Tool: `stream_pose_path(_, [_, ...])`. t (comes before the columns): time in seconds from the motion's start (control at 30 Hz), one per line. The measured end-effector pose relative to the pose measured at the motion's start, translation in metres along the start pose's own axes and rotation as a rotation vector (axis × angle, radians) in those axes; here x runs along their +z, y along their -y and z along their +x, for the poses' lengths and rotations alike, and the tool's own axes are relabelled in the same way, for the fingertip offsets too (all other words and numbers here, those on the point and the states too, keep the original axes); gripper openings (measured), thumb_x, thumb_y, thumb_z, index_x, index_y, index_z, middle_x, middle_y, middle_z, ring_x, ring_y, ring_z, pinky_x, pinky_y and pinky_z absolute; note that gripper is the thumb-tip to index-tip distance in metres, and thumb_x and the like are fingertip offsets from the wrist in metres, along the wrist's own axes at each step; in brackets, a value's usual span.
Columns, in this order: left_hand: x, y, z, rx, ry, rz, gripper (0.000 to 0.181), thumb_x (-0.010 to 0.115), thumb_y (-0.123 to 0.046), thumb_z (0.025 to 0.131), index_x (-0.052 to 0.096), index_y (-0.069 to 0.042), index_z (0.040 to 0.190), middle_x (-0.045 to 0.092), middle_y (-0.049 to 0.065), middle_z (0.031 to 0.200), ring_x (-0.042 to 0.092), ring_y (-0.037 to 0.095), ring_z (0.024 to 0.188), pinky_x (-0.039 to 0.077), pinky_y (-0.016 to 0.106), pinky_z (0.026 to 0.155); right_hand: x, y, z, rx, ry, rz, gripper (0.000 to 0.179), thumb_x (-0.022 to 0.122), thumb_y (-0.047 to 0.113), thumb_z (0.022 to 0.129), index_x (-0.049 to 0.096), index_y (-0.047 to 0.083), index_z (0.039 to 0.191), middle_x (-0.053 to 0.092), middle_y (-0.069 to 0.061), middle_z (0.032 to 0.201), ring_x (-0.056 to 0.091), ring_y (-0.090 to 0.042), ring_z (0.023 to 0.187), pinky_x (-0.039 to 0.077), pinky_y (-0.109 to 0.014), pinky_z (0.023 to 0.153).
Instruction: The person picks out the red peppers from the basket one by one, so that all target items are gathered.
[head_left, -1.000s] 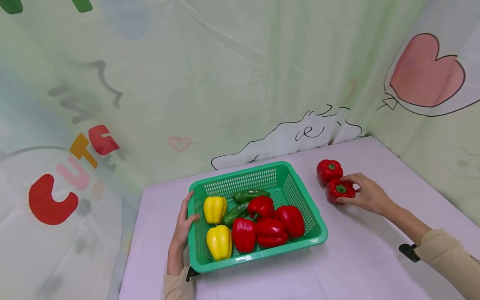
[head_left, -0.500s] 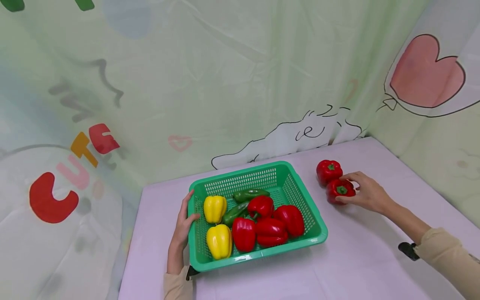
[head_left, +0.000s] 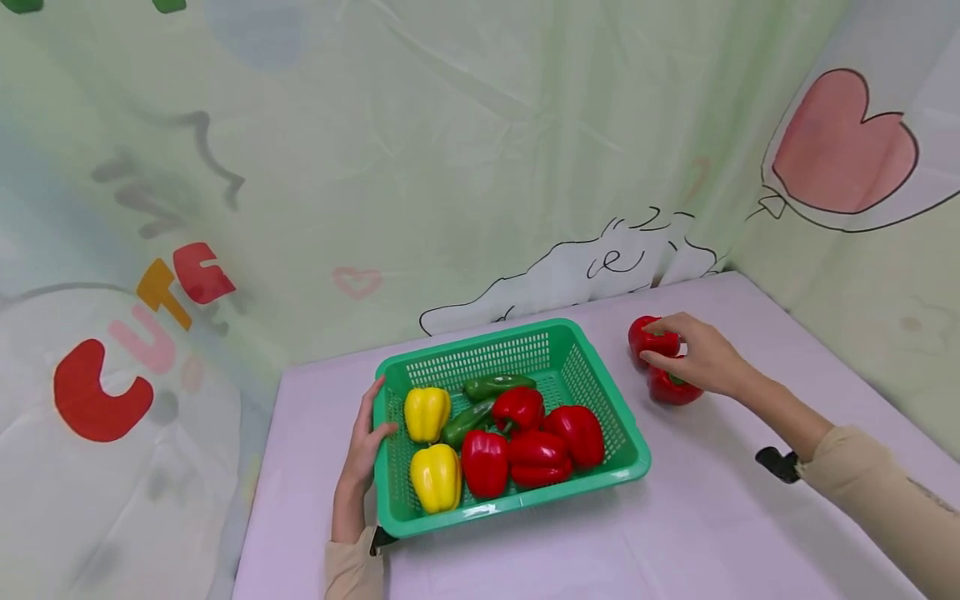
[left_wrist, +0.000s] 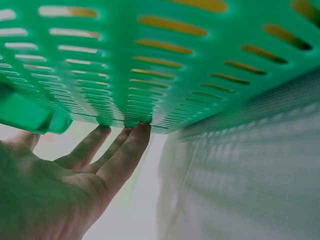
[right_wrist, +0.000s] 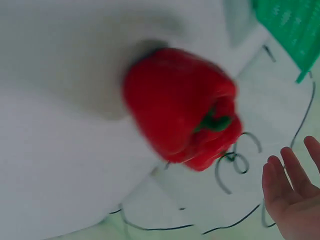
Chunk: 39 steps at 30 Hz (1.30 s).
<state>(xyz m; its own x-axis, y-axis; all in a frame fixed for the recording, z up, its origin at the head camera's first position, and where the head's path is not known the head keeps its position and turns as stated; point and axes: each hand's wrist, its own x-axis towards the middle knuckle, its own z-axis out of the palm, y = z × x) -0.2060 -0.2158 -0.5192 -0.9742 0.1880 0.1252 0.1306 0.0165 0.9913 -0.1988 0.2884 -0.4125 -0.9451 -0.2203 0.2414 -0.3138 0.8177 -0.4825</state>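
Observation:
A green plastic basket (head_left: 513, 502) stands on the table, holding two yellow bell peppers (head_left: 436, 477), two long green peppers (head_left: 498, 386) and several red bell peppers (head_left: 540, 458). My left hand (head_left: 362, 450) grips its left side, thumb over the rim; in the left wrist view the fingertips (left_wrist: 137, 135) press the slotted wall from outside. To the right of the basket are two more red bell peppers, a nearer one (head_left: 675, 388) and a farther one (head_left: 641, 336). My right hand (head_left: 701, 354) hovers over them with fingers spread, holding nothing, its fingertips overlapping the farther one.
The table (head_left: 585, 554) has a pale lilac cover. A printed curtain (head_left: 480, 167) hangs along the back and sides, close behind the basket. The basket's right rim lies just left of the two loose peppers.
My right hand has let go of the nearer loose red bell pepper and moved up and left over the farther one. The left hand and basket hold their place.

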Motion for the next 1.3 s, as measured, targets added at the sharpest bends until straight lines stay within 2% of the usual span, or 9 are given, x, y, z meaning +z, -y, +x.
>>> stream_pose_path(0.2, [0.000,0.000,0.000,0.010,0.004,-0.005,0.074,0.048,0.003,0.090,0.022,-0.016,0.158,0.024,0.017,0.158,0.038,0.037,0.129,0.047,0.031,0.092,0.009,0.036,0.021,-0.049,0.103,0.027,0.044,0.075,0.020,0.085,0.063,0.000,0.123,0.059,-0.022,0.120,0.055,-0.038,0.106,0.055,-0.051,0.076])
stream_pose_path(0.33, [0.000,-0.001,0.000,0.005,0.006,-0.009,0.075,0.047,0.002,0.090,0.021,-0.016,0.158,0.024,0.017,0.159,0.038,0.037,0.129,0.048,0.030,0.091,0.017,0.061,0.037,-0.103,0.195,0.044,0.050,0.076,0.023,0.085,0.062,-0.002,0.125,0.060,-0.020,0.122,0.057,-0.037,0.108,0.055,-0.047,0.079])
stream_pose_path(0.53, [-0.003,0.000,0.003,0.004,0.007,-0.010,0.075,0.048,0.001,0.090,0.022,-0.018,0.158,0.025,0.017,0.158,0.040,0.037,0.127,0.050,0.032,0.089,0.038,0.098,0.063,-0.184,0.415,0.003,0.057,0.077,0.029,0.083,0.060,0.000,0.129,0.060,-0.017,0.126,0.057,-0.035,0.114,0.053,-0.049,0.088])
stream_pose_path(0.67, [-0.003,0.001,0.002,0.006,0.000,-0.015,0.074,0.047,0.001,0.090,0.022,-0.017,0.158,0.026,0.018,0.157,0.040,0.038,0.125,0.051,0.034,0.089,0.055,0.114,0.074,-0.176,0.605,-0.012,0.060,0.075,0.030,0.085,0.056,0.002,0.135,0.056,-0.016,0.133,0.049,-0.036,0.124,0.047,-0.051,0.097])
stream_pose_path(0.77, [-0.003,0.003,0.000,-0.002,0.004,-0.009,0.075,0.047,0.002,0.090,0.022,-0.018,0.158,0.026,0.018,0.157,0.040,0.038,0.125,0.050,0.038,0.090,0.065,0.121,0.080,-0.164,0.696,-0.038,0.060,0.073,0.028,0.087,0.054,0.001,0.136,0.055,-0.017,0.135,0.048,-0.036,0.126,0.044,-0.050,0.100])
stream_pose_path(0.9, [-0.001,0.003,-0.001,-0.002,0.012,0.000,0.075,0.047,0.001,0.091,0.021,-0.018,0.158,0.024,0.018,0.158,0.040,0.039,0.127,0.049,0.043,0.093,0.077,0.126,0.086,-0.159,0.722,-0.076,0.060,0.074,0.025,0.086,0.053,0.000,0.137,0.054,-0.018,0.136,0.048,-0.034,0.126,0.043,-0.048,0.102])
stream_pose_path(1.03, [-0.001,0.002,-0.001,0.006,0.000,0.003,0.074,0.047,0.001,0.091,0.021,-0.017,0.158,0.024,0.019,0.158,0.040,0.039,0.127,0.049,0.044,0.094,0.090,0.130,0.089,-0.152,0.750,-0.068,0.061,0.076,0.019,0.085,0.051,-0.001,0.138,0.053,-0.019,0.137,0.047,-0.034,0.126,0.042,-0.048,0.103])
stream_pose_path(1.3, [0.000,0.002,-0.001,0.010,0.005,-0.001,0.074,0.047,0.001,0.091,0.021,-0.016,0.158,0.024,0.019,0.158,0.039,0.039,0.127,0.046,0.051,0.097,0.109,0.135,0.090,-0.028,0.830,-0.030,0.072,0.082,0.012,0.079,0.049,0.008,0.142,0.055,-0.009,0.133,0.050,-0.027,0.114,0.050,-0.041,0.093])
